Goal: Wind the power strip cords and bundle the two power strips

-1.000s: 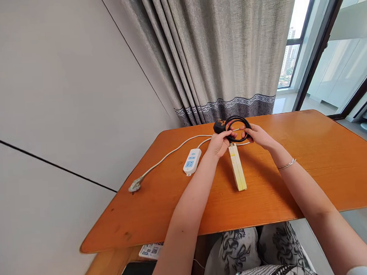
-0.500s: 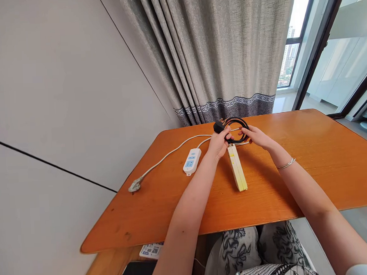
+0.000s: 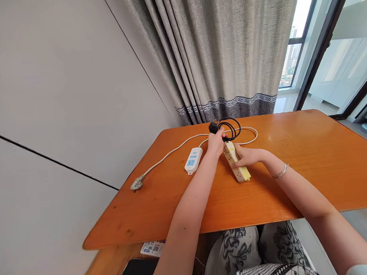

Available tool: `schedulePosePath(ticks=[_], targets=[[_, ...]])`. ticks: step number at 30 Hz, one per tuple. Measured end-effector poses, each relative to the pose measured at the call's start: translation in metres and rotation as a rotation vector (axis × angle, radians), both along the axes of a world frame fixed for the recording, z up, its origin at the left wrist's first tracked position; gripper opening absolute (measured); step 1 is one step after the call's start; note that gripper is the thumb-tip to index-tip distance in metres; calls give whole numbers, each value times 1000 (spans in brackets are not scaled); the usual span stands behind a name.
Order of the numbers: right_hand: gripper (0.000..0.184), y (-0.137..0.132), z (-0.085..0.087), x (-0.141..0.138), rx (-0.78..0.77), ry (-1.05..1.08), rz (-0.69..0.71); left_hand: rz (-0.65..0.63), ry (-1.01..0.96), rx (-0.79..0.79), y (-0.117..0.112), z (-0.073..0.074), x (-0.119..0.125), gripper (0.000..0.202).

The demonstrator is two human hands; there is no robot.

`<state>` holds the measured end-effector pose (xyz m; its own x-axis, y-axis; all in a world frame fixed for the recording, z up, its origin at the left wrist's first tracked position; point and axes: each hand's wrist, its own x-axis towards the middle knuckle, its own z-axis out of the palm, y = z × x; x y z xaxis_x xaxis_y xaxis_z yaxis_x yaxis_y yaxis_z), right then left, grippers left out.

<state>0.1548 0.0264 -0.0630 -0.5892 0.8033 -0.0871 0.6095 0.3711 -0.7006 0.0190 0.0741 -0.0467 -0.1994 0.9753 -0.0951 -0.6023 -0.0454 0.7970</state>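
My left hand (image 3: 217, 141) is closed around a coiled black power cord (image 3: 234, 125), near its black plug (image 3: 213, 127). Just to the right, my right hand (image 3: 244, 155) grips a yellowed power strip (image 3: 235, 163) by its side, thumb and fingers around its body. The strip is tilted so that its sockets face up toward me. Left of my left forearm lies a smaller white power strip (image 3: 193, 160) with blue socket faces. Its white cord (image 3: 174, 149) runs behind my hands, and a pale plug (image 3: 138, 183) lies at the table's left.
The orange wooden table (image 3: 314, 159) stretches out under both arms. A grey wall (image 3: 46, 99) borders it on the left, and a grey curtain (image 3: 228, 49) hangs behind it. Below the near edge are a dark flat object (image 3: 137, 273) and a printed card or box (image 3: 153, 248).
My right hand has left the black coil, come down toward me and taken hold of the yellowed power strip, which has turned to show its sockets. My left hand still holds the cord.
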Motion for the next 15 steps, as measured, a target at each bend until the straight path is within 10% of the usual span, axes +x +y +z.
schedulePosePath(ticks=[7,15], targets=[[57,-17,32,0,179,-395,-166,50,-6,30,18,-16,-11,28],[72,-29,48,11,340,-463,-172,-33,191,19,18,-23,-14,21]])
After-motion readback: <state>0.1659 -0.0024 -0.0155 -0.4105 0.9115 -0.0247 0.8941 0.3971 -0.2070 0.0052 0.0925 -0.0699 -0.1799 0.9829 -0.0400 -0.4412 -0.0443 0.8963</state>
